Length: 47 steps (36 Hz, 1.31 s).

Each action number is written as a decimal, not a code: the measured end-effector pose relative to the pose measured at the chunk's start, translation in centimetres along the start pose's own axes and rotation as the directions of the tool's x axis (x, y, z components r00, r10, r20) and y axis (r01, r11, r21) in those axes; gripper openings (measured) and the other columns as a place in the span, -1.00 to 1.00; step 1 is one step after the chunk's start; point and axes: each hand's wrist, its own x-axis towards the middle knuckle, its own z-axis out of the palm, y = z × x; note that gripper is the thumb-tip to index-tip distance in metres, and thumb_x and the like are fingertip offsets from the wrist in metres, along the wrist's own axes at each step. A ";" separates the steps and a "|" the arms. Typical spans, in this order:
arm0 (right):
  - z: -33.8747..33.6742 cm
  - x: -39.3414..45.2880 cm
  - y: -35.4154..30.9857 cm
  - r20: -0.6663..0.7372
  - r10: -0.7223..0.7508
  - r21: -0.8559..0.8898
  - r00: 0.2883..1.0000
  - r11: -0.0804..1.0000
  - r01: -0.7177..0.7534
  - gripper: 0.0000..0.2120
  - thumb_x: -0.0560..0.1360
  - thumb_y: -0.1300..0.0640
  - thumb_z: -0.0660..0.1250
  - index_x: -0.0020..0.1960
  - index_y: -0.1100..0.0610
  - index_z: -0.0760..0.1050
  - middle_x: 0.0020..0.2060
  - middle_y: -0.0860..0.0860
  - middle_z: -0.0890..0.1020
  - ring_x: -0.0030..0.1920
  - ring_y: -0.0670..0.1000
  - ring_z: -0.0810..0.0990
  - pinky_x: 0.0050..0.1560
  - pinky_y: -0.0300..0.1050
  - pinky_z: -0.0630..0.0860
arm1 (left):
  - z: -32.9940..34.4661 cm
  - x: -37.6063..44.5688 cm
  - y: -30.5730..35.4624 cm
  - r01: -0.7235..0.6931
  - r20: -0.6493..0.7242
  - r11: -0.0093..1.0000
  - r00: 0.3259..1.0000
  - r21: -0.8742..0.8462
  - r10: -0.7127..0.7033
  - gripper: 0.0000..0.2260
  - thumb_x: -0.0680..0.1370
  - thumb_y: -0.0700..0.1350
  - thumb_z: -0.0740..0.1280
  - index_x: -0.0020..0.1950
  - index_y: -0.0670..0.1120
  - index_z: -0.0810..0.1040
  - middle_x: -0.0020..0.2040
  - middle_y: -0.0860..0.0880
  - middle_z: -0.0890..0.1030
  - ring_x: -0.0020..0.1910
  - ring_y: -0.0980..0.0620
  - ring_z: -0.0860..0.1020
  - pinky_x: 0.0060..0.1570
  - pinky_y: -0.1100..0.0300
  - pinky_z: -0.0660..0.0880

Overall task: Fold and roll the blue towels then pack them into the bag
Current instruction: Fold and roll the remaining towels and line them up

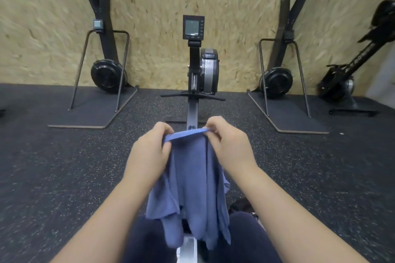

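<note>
A blue towel (pixel 192 181) hangs in front of me over my lap, its top edge stretched between both hands. My left hand (pixel 149 151) pinches the towel's upper left corner. My right hand (pixel 228 145) pinches the upper right corner. The cloth droops in loose folds down to my dark trousers. A dark object (pixel 241 206) lies on the floor by my right knee, mostly hidden; I cannot tell whether it is the bag.
I sit on a rowing machine (pixel 201 64) whose rail (pixel 192 115) runs ahead to its monitor. Two black ski trainers on stands (pixel 102 74) (pixel 280 79) flank it against a chipboard wall. Another machine (pixel 350 83) stands far right. The floor is dark speckled rubber.
</note>
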 end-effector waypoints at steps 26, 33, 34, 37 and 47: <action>0.1 -2.6 -5.7 0.106 0.276 0.400 0.955 0.868 -0.295 -0.82 0.48 0.22 0.39 -0.24 -0.01 0.57 -0.26 -0.11 0.64 -0.22 -0.16 0.56 -0.17 -0.38 0.42 | -2.8 -3.0 1.5 0.017 0.221 0.939 0.973 -0.345 0.063 -0.60 0.46 -0.16 0.46 0.10 0.32 0.50 -0.36 0.09 0.55 -0.39 0.23 0.43 -0.27 0.38 0.34; -1.0 -3.3 -7.1 0.164 0.259 0.571 0.952 0.762 -0.305 -0.81 0.46 0.28 0.42 -0.16 0.00 0.53 -0.24 -0.11 0.63 -0.27 -0.23 0.57 -0.17 -0.40 0.48 | -3.9 -3.4 2.3 -0.068 0.153 0.967 0.982 -0.244 0.108 -0.86 0.48 -0.06 0.43 -0.16 0.21 0.61 -0.31 0.11 0.62 -0.32 0.14 0.54 -0.25 0.30 0.43; -1.1 -3.3 -7.1 0.167 0.243 0.561 0.956 0.774 -0.295 -0.79 0.46 0.30 0.41 -0.15 -0.01 0.51 -0.25 -0.12 0.62 -0.30 -0.24 0.54 -0.19 -0.41 0.46 | -4.1 -3.4 2.4 -0.076 0.139 0.968 0.984 -0.240 0.111 -0.84 0.48 -0.09 0.44 -0.19 0.19 0.61 -0.31 0.11 0.62 -0.31 0.14 0.54 -0.25 0.32 0.42; -1.2 -3.5 -7.1 0.160 0.214 0.470 0.964 0.842 -0.265 -0.73 0.45 0.30 0.41 -0.17 -0.07 0.49 -0.27 -0.16 0.59 -0.36 -0.22 0.48 -0.26 -0.43 0.39 | -4.4 -3.5 2.5 -0.063 0.113 0.963 0.989 -0.261 0.095 -0.83 0.48 -0.12 0.42 -0.20 0.17 0.61 -0.30 0.13 0.64 -0.29 0.16 0.56 -0.25 0.33 0.42; -0.6 -4.6 -4.0 0.082 0.307 0.274 0.948 0.908 -0.317 -0.81 0.47 0.25 0.38 -0.14 -0.04 0.52 -0.22 -0.11 0.62 -0.25 -0.09 0.51 -0.20 -0.41 0.41 | -4.7 -3.7 2.6 -0.011 0.017 0.935 1.000 -0.355 0.018 -0.85 0.51 -0.09 0.38 -0.18 0.17 0.58 -0.24 0.20 0.64 -0.26 0.23 0.55 -0.24 0.40 0.40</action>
